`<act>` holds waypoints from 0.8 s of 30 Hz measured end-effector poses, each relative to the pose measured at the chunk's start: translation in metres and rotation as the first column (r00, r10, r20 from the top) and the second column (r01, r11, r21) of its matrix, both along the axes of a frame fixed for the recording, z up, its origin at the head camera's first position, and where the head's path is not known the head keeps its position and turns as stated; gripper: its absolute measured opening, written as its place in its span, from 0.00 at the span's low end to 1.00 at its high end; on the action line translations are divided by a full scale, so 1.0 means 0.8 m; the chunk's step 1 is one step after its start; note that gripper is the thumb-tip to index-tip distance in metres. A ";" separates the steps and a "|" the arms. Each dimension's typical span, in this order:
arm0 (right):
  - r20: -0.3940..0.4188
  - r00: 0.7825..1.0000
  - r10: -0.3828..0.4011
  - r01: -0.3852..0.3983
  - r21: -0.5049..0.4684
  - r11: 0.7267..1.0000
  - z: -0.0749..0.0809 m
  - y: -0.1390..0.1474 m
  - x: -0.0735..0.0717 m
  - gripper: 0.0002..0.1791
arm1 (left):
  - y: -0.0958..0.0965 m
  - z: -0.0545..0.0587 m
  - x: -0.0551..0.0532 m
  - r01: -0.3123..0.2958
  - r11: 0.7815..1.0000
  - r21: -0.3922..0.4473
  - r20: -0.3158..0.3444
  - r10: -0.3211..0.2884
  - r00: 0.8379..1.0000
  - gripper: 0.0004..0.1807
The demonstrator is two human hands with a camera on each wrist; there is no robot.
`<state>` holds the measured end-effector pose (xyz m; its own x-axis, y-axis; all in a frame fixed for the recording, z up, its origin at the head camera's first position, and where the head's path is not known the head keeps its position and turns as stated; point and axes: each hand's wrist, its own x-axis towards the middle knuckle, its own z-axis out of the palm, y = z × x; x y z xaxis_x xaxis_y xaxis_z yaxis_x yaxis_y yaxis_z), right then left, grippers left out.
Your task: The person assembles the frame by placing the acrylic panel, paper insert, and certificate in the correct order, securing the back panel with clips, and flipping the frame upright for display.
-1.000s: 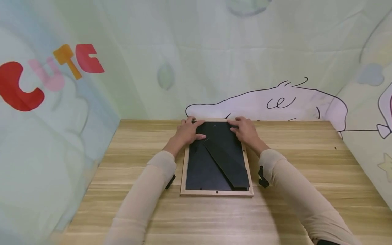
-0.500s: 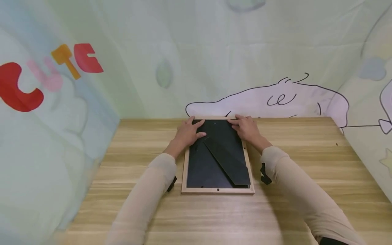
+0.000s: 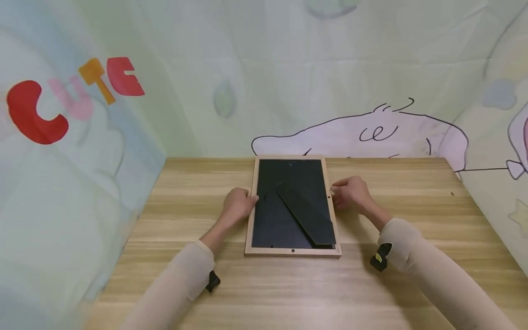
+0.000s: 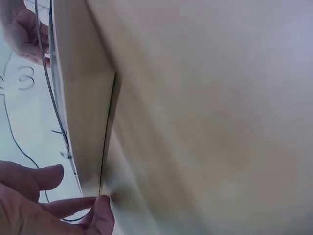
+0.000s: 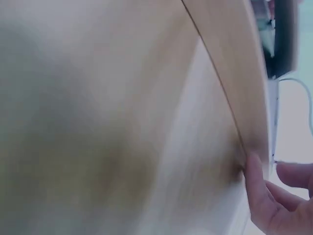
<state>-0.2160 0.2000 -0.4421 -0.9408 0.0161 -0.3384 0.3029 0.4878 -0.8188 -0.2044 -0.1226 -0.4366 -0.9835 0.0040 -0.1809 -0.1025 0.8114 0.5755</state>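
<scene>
A picture frame [image 3: 293, 251] with a pale wood border lies back side up on the table. Its black backing board [image 3: 268, 229] carries a slanted black easel stand [image 3: 307, 215]. At the frame's left side, my left hand [image 3: 239, 204] has its thumb over the border; in the left wrist view its fingertips [image 4: 103, 208] are at the lower edge. My right hand [image 3: 352, 195] holds the opposite side, fingers curled in at the border. In the right wrist view a fingertip [image 5: 252, 161] reaches the bottom edge, with the thumb above.
The wood-grain table [image 3: 288, 293] stretches out on both sides of the frame and in front of it. Behind stands a cloth backdrop [image 3: 185, 91] with printed cartoon drawings. A small dark spot [image 3: 452, 193] marks the table at the right.
Both hands have left the frame's top corners and slid down to the middle of its left and right sides. The frame lies about where it was.
</scene>
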 end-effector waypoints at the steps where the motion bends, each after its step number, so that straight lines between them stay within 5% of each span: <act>1: 0.050 0.999 0.015 -0.013 -0.039 0.999 0.001 0.001 0.007 0.19 | -0.002 0.000 0.008 -0.001 0.999 0.032 0.010 0.001 1.000 0.16; 5: 0.125 0.991 0.046 -0.032 -0.111 0.993 0.001 0.001 0.026 0.21 | -0.002 -0.003 0.028 -0.023 0.985 0.170 0.039 0.017 0.999 0.09; 13: 0.119 0.993 -0.004 0.023 -0.164 0.986 -0.007 0.000 0.046 0.20 | 0.005 -0.002 0.040 -0.180 0.893 0.412 0.234 0.087 0.968 0.31; 15: 0.099 0.995 0.008 0.004 -0.127 0.992 -0.006 -0.003 0.053 0.17 | 0.005 0.003 0.040 -0.181 0.878 0.443 0.224 0.087 0.971 0.33; 18: 0.002 0.998 0.056 -0.056 0.063 0.996 -0.004 -0.011 0.063 0.13 | 0.007 0.015 0.040 -0.167 0.859 0.485 0.181 0.088 0.979 0.34; 22: -0.203 0.972 0.121 -0.040 0.362 0.931 -0.004 -0.025 0.072 0.11 | 0.011 0.036 0.038 -0.115 0.900 0.420 0.085 0.088 0.993 0.32; 24: -0.283 0.949 0.138 -0.020 0.382 0.924 -0.004 -0.033 0.075 0.10 | 0.013 0.045 0.035 -0.076 0.934 0.348 0.025 0.072 0.997 0.31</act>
